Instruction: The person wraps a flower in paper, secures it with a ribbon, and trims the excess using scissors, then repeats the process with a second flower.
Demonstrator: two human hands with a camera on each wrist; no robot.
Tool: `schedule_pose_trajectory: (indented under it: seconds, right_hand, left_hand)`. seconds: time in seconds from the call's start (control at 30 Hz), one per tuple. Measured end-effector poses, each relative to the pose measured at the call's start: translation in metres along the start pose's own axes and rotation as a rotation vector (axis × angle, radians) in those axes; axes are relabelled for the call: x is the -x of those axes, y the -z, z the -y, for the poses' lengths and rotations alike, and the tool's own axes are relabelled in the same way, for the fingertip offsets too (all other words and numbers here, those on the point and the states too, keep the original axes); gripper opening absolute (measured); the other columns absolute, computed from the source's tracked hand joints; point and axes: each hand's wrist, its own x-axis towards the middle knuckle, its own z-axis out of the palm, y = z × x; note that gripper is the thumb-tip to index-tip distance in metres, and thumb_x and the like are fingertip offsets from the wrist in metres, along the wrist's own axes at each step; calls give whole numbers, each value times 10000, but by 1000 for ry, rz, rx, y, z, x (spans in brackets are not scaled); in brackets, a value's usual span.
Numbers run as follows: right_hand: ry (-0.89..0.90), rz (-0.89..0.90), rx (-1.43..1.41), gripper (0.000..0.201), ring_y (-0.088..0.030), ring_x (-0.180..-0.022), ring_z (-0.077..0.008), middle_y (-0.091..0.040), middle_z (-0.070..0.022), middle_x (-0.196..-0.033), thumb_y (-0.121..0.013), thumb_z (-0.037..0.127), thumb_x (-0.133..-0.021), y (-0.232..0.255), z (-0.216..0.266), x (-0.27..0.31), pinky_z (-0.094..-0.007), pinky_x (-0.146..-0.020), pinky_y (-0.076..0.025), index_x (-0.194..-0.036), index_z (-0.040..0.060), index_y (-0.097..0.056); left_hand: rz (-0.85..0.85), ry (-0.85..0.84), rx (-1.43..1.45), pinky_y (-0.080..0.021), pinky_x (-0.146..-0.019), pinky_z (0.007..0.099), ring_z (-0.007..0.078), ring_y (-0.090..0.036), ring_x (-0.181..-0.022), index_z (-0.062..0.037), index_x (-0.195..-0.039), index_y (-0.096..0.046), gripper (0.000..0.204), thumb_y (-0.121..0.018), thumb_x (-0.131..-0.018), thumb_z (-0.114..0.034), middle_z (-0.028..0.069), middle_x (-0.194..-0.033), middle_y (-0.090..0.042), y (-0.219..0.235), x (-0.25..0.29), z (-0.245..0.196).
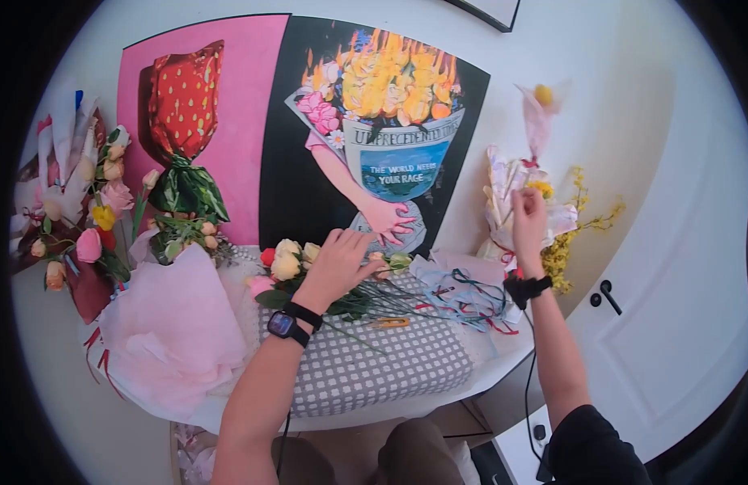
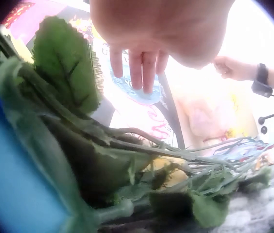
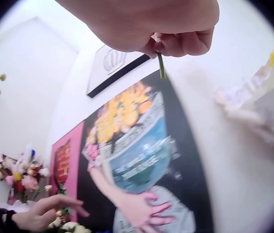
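My right hand (image 1: 529, 214) is raised at the right and pinches a thin green stem (image 3: 161, 67), whose short end pokes down below the fingers. The rest of that stem is hidden behind the hand. Close behind this hand in the head view is a bouquet in pale wrapping (image 1: 503, 190) with a yellow flower (image 1: 542, 189). My left hand (image 1: 338, 263) reaches over a row of loose flowers, its fingers (image 2: 136, 70) extended and holding nothing. Under it are cream roses (image 1: 286, 263) and leafy green stems (image 2: 127, 141).
Pink wrapping paper (image 1: 176, 323) covers the table's left side. Blue and red ribbons (image 1: 471, 299) lie tangled at the right, and a yellow-handled tool (image 1: 390, 322) rests on the checked cloth (image 1: 374, 364). Bouquets (image 1: 107, 194) stand at the left; two paintings (image 1: 204, 121) lean behind.
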Motion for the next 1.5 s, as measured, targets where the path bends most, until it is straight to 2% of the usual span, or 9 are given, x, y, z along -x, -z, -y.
schedule_pose_trajectory:
  seconds: [0.13, 0.33, 0.4, 0.47, 0.53, 0.67, 0.93, 1.37, 1.5]
  right_hand:
    - [-74, 257, -272, 134, -447, -608, -24, -499, 43, -673, -687, 110, -985, -82, 84, 78, -243, -521, -334, -985, 26, -583]
    - [83, 476, -319, 117, -533, -536, -129, -542, -62, -648, -662, 41, -934, -167, 114, 150, -289, -501, -392, -997, 11, -569]
    - [74, 533, -354, 105, -581, -550, -192, -563, -90, -656, -642, 15, -914, -176, 119, 152, -319, -517, -425, -983, 11, -563]
    - [52, 554, -380, 111, -586, -556, -192, -568, -91, -656, -648, 20, -919, -178, 115, 157, -332, -538, -442, -979, 9, -555]
    - [79, 617, -455, 94, -484, -539, -103, -503, -45, -631, -639, 0, -923, -178, 111, 165, -278, -511, -363, -957, 13, -553]
    - [-28, 737, -554, 60, -472, -561, -73, -501, -14, -642, -617, 2, -942, -170, 103, 163, -275, -514, -352, -971, 7, -565]
    - [-125, 520, -624, 92, -423, -533, -67, -504, -14, -631, -600, 89, -1008, -159, 89, 154, -276, -493, -292, -981, 3, -586]
    - [-203, 420, -705, 131, -425, -533, -73, -483, 3, -640, -656, 103, -977, -162, 91, 160, -265, -493, -307, -987, 30, -548]
    - [7, 319, -610, 86, -408, -506, -100, -478, -11, -634, -622, 80, -980, -169, 77, 160, -283, -510, -309, -985, 34, -550]
  left_hand:
    - [-124, -16, 151, -460, -886, 419, 324, -587, -994, 23, -1207, -610, 379, -685, -961, -256, 152, -1053, -642, 11, -7, -10]
    - [-365, 200, 340, -478, -847, 458, 410, -586, -946, 73, -1246, -567, 358, -615, -993, -175, 231, -1044, -631, -13, 14, 10]
    - [-427, 172, 335, -495, -822, 431, 389, -616, -942, 76, -1224, -566, 316, -582, -1017, -162, 232, -1042, -629, -8, 9, 9]
    - [-500, 379, 658, -505, -829, 389, 348, -650, -941, 51, -1192, -574, 258, -549, -1040, -156, 211, -1021, -641, -11, 9, 5]
    - [-471, 520, 651, -510, -828, 348, 286, -671, -903, 18, -1124, -575, 171, -508, -1060, -126, 170, -978, -662, -13, 12, 8]
    - [-464, 413, 569, -479, -731, 317, 198, -599, -792, 2, -1043, -547, 111, -530, -1049, -108, 108, -885, -608, -20, 13, 12]
    - [-336, 441, 468, -445, -671, 290, 136, -556, -733, -4, -967, -525, 113, -599, -982, -87, 61, -804, -580, -21, 19, 9]
    - [-279, 323, 436, -381, -584, 357, 257, -492, -634, -1, -864, -515, 148, -655, -884, -43, 113, -718, -491, -23, 12, -1]
    - [-240, 301, 411, -358, -550, 379, 264, -475, -591, 5, -831, -488, 177, -647, -899, -34, 125, -652, -453, -20, 8, -5]
